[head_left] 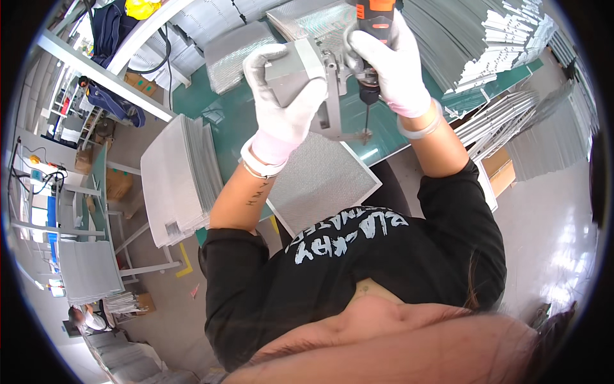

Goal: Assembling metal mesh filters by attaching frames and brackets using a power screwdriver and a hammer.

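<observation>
My left hand (284, 112), in a white glove, is closed around a grey metal block (291, 72) above the table. A metal bracket (331, 99) stands along the block's right side and reaches down to a small foot near the bit. My right hand (400, 64), also gloved, wraps around an orange and black power drill (369, 91). The drill is upright beside the bracket, its thin bit pointing down at the bracket's foot; whether they touch I cannot tell. Below my hands, a white-framed mesh panel (320, 182) extends over the table's near edge toward my body.
Left of me is a stack of white-edged panels (179, 179). Wrapped mesh panels (240, 56) lie at the back of the green table (230, 121). A tall stack of panels (448, 38) fills the back right. A cardboard box (499, 171) sits lower right.
</observation>
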`<act>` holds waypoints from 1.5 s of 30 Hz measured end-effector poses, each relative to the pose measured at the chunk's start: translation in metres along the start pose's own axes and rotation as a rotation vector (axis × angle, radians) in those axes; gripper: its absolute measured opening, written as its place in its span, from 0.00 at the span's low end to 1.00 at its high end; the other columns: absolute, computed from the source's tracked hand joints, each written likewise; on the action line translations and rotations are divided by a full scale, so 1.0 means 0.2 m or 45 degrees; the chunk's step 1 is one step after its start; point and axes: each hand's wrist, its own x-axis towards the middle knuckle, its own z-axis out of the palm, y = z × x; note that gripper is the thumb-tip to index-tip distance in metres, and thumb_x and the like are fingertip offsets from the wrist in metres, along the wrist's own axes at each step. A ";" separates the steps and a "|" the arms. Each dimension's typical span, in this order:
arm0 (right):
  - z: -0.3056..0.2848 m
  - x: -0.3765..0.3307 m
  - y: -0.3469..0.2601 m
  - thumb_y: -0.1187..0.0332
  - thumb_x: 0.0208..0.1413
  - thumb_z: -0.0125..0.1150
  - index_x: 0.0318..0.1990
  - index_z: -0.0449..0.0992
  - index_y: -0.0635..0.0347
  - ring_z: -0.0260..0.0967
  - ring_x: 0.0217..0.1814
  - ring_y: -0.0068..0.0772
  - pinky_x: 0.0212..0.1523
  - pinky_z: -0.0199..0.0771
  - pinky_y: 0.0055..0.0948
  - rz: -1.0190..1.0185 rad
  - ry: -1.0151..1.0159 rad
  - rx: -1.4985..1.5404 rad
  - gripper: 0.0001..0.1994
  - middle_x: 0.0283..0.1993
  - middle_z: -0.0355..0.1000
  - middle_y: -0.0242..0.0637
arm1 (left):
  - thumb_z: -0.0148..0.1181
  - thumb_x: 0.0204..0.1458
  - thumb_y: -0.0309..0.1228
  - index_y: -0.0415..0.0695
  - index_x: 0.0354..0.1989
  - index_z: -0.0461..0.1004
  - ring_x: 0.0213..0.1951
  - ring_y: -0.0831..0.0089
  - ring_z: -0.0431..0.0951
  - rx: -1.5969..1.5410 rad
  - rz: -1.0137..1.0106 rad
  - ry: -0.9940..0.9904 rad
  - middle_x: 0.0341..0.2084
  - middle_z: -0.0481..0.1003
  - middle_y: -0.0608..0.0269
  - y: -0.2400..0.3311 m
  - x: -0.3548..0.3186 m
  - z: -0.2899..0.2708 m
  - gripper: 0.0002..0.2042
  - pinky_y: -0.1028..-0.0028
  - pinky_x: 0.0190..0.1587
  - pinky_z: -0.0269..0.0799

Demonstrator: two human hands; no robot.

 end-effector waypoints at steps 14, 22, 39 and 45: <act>0.01 -0.05 0.05 0.70 0.57 0.65 0.55 0.65 0.60 0.66 0.26 0.15 0.27 0.68 0.19 0.132 -0.038 0.116 0.21 0.30 0.70 0.28 | 0.65 0.47 0.21 0.46 0.57 0.60 0.44 0.72 0.75 -0.296 -0.217 -0.079 0.47 0.66 0.60 0.10 0.06 -0.05 0.28 0.71 0.42 0.79; -0.04 -0.02 0.02 0.72 0.61 0.56 0.61 0.62 0.60 0.61 0.20 0.15 0.20 0.60 0.18 0.153 -0.048 0.060 0.21 0.29 0.69 0.30 | 0.64 0.50 0.21 0.47 0.60 0.59 0.45 0.75 0.74 -0.280 -0.249 -0.078 0.48 0.68 0.59 0.05 0.03 -0.03 0.29 0.72 0.47 0.76; 0.00 -0.04 0.01 0.73 0.60 0.58 0.59 0.61 0.58 0.64 0.23 0.16 0.24 0.64 0.19 0.073 -0.041 -0.014 0.21 0.32 0.71 0.32 | 0.53 0.60 0.22 0.43 0.59 0.60 0.45 0.76 0.72 0.209 0.171 -0.180 0.47 0.69 0.61 0.12 0.14 -0.09 0.19 0.74 0.51 0.72; -0.06 0.01 -0.03 0.71 0.59 0.63 0.55 0.64 0.58 0.67 0.30 0.14 0.29 0.69 0.19 0.140 -0.105 0.085 0.19 0.35 0.71 0.28 | 0.50 0.63 0.30 0.38 0.61 0.60 0.58 0.71 0.68 0.265 0.045 -0.232 0.55 0.67 0.57 0.10 0.11 -0.09 0.20 0.70 0.62 0.61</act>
